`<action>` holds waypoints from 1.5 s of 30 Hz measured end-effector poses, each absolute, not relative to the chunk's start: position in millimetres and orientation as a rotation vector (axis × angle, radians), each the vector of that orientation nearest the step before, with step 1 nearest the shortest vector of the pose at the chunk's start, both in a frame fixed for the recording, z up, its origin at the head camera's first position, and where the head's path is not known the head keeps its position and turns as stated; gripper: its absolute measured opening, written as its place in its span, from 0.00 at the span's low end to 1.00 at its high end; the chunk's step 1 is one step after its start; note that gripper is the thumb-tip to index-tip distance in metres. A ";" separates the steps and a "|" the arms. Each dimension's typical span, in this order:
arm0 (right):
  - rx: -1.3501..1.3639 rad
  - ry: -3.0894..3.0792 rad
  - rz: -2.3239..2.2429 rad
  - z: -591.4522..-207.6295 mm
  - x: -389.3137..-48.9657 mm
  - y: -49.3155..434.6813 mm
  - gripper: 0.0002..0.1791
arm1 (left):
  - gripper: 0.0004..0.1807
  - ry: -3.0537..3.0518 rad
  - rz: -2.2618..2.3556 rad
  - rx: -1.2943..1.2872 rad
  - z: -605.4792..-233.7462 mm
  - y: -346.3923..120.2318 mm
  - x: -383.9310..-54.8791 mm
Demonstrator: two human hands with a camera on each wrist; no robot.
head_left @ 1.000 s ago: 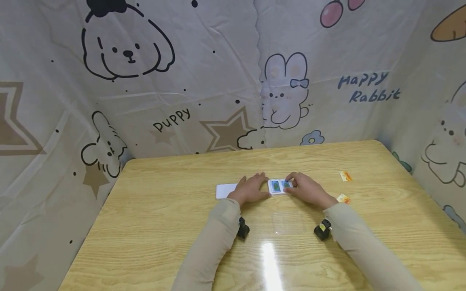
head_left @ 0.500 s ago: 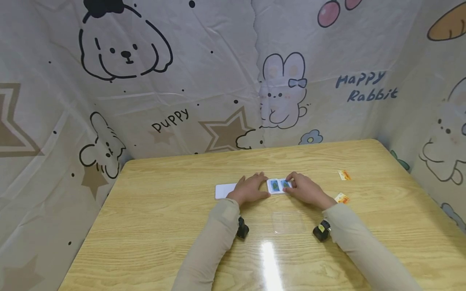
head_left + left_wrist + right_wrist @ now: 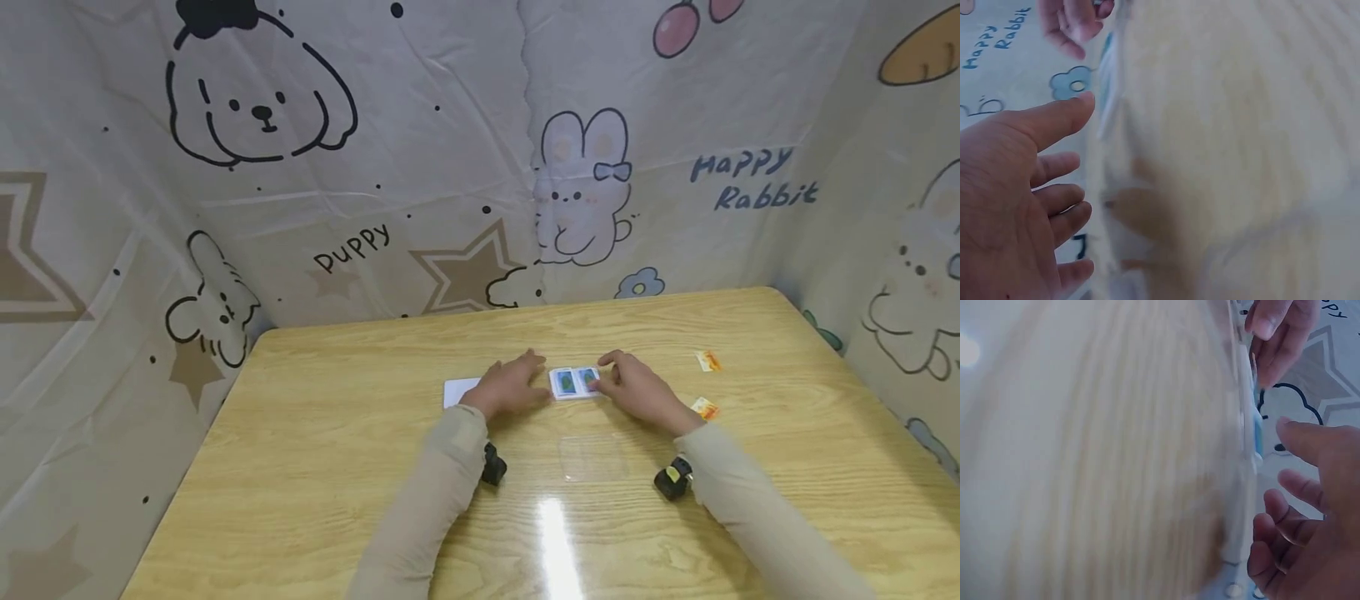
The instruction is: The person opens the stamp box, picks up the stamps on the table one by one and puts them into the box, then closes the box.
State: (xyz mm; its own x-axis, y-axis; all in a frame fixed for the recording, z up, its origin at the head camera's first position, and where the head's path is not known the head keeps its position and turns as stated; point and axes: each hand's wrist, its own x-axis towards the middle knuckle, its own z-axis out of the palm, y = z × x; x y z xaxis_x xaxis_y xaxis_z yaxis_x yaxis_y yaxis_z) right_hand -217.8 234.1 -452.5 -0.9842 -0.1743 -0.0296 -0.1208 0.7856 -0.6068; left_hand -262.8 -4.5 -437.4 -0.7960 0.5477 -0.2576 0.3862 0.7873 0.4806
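Observation:
Between my hands lies a flat white piece (image 3: 576, 395) bearing two small blue-and-green pictures side by side. My left hand (image 3: 510, 388) is just off its left end, fingers spread and relaxed, as the left wrist view (image 3: 1010, 194) also shows. On the other side, my right hand (image 3: 637, 390) has its thumb and fingers parted at the right end. The right wrist view shows that hand (image 3: 1316, 506) loosely bent, with nothing between the fingers. A plain white rectangle (image 3: 456, 392) lies partly hidden beneath the left hand.
A clear plastic piece (image 3: 592, 458) lies on the wooden table (image 3: 315, 467) nearer me. Two small orange-and-white pieces lie at the right, one farther back (image 3: 708, 361) and one (image 3: 705, 407) beside my right wrist. A printed cloth (image 3: 450, 167) hangs behind the table.
Both hands have drawn back slightly from the white piece, the left to the left and the right to the right. The piece itself stays in place.

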 end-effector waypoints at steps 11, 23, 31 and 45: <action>-0.204 2.947 -0.922 -429.5 -192.9 278.9 0.32 | 0.47 2.615 0.573 0.739 -409.8 -52.3 -267.9; -0.246 2.986 -0.878 -428.7 -165.7 313.2 0.35 | 0.51 2.604 0.619 0.732 -420.9 -108.6 -265.8; -0.207 3.004 -0.835 -430.8 -153.3 335.5 0.37 | 0.54 2.608 0.724 0.733 -432.4 -137.9 -263.5; -0.173 2.994 -0.854 -442.3 -140.0 350.3 0.40 | 0.52 2.625 0.736 0.685 -448.4 -162.3 -265.3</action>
